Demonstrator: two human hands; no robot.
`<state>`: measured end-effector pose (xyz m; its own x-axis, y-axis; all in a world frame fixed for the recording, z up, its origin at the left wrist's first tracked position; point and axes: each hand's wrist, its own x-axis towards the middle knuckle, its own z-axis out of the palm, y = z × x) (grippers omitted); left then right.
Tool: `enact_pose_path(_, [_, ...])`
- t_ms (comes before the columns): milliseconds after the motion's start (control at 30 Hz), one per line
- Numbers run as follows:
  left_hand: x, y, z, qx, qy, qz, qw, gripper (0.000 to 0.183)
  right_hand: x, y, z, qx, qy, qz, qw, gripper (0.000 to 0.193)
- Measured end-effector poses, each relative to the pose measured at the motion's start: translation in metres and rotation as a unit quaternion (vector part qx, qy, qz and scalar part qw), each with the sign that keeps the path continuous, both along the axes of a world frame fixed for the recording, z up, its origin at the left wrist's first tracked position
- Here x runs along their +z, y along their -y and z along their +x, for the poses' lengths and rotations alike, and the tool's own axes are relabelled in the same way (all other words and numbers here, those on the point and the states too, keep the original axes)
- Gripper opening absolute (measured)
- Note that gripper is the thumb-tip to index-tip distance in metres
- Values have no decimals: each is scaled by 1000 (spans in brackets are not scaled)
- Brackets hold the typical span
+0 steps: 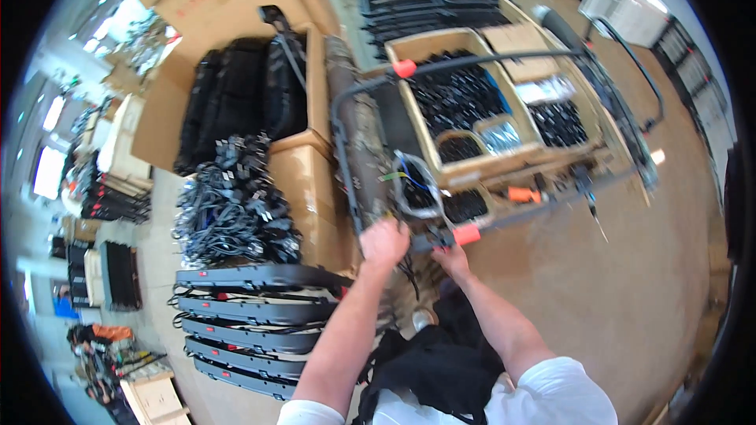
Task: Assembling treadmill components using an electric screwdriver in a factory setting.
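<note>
A large dark tubular frame (504, 59) with red-orange pieces on its rails hangs over the workbench, tilted. My left hand (384, 242) is closed around the frame's near left corner. Just right of it, my right hand (450, 258) grips the near rail beside a red-orange piece (466, 234); its fingertips are partly hidden. Beyond my hands, a clear plastic bag (417, 189) of dark parts sits on the bench, with a tray of small black parts (465, 205) beside it.
Wooden bins of black parts (453, 98) fill the bench, with an orange item (524, 194) and a tool (584, 182) at its near edge. To the left are a heap of cables (232, 208), a cardboard box of black bundles (315, 86) and stacked grey panels (252, 307).
</note>
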<state>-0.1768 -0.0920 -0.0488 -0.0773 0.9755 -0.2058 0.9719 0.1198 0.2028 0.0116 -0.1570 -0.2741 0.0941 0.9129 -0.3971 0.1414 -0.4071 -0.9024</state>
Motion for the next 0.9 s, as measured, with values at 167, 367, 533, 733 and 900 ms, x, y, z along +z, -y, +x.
enact_pose_path(167, [12, -45, -39, 42, 182, 65, 980, 37, -29, -25, -15, -247, -299, -273, 880, 24])
enact_pose_path(367, [75, -165, -174, 128, 34, 384, 914, 19, 2, -49, -19, 69, -2, -258, 964, 28])
enact_pose_path(533, [116, -271, -269, 229, -190, 410, 862, 42, 20, -13, 84, 43, -360, -282, 888, 14])
enact_pose_path(733, [131, -309, -333, 319, -299, 119, 891, 61, 106, -23, 178, 239, 23, -312, 919, 26])
enact_pose_path(900, [169, -297, -332, 219, -327, 268, 879, 29, 157, -38, 213, 326, 28, -244, 913, 40])
